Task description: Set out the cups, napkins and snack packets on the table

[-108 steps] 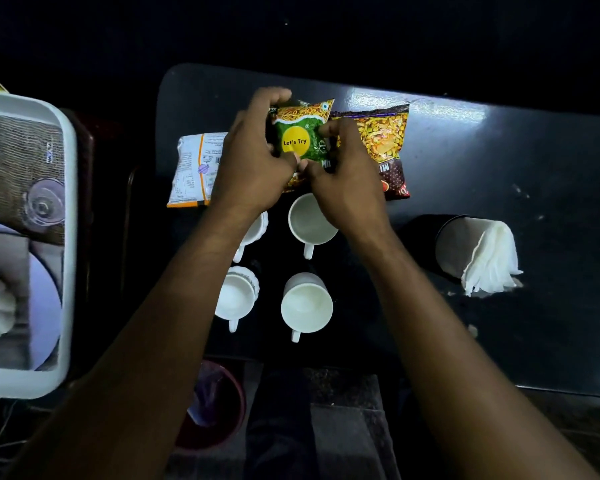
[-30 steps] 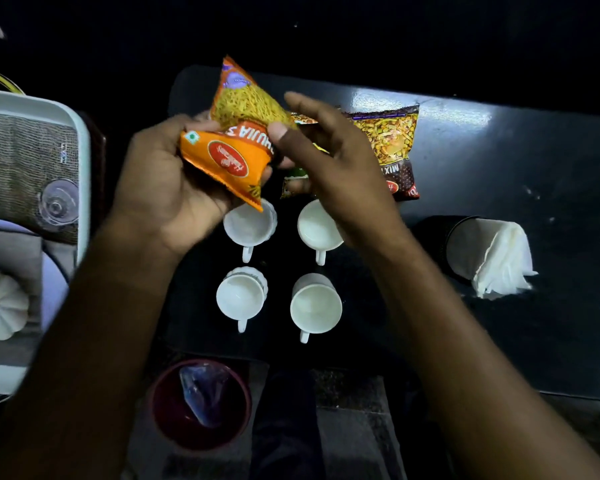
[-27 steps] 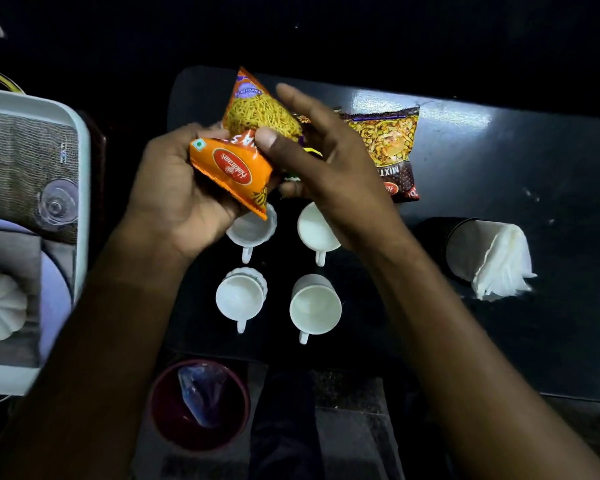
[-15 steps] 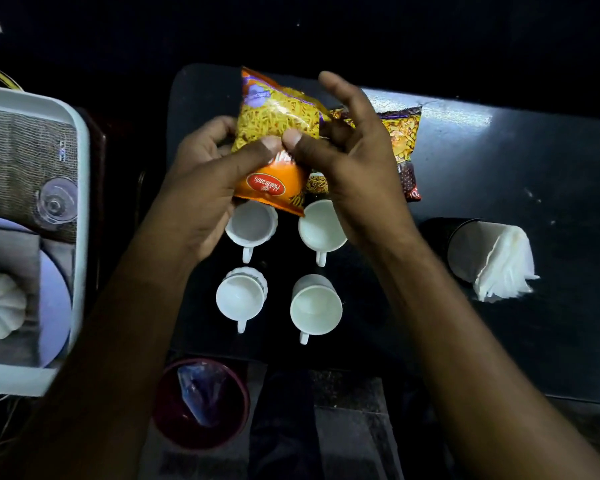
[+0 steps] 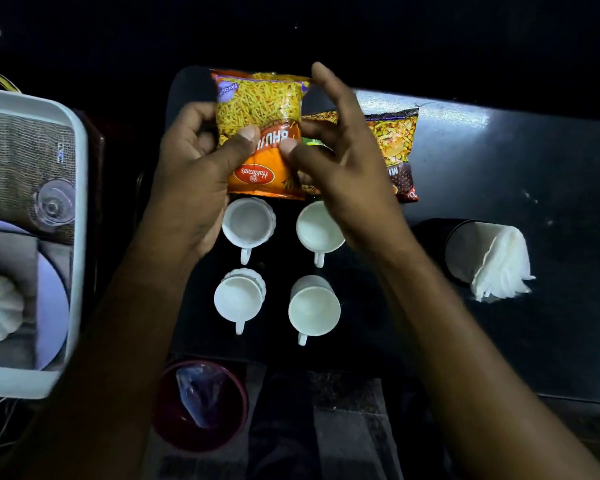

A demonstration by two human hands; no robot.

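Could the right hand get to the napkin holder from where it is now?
Probably yes. The right hand only pinches the orange snack packet, which the left hand also grips, and bare table lies between it and the napkin holder.

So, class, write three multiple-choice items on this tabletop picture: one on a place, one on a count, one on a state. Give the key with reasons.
1. Where is the napkin holder? A) right of the cups B) left of the cups C) inside the white tray
2. How many white cups stand on the table? A) two B) four C) six
3. The orange snack packet is: A) torn open B) lying under a cup C) held in both hands

Key: 1 A, it stands past the right-hand cups. 2 B, two rows of two. 3 C, left hand and right hand pinch it, still sealed.
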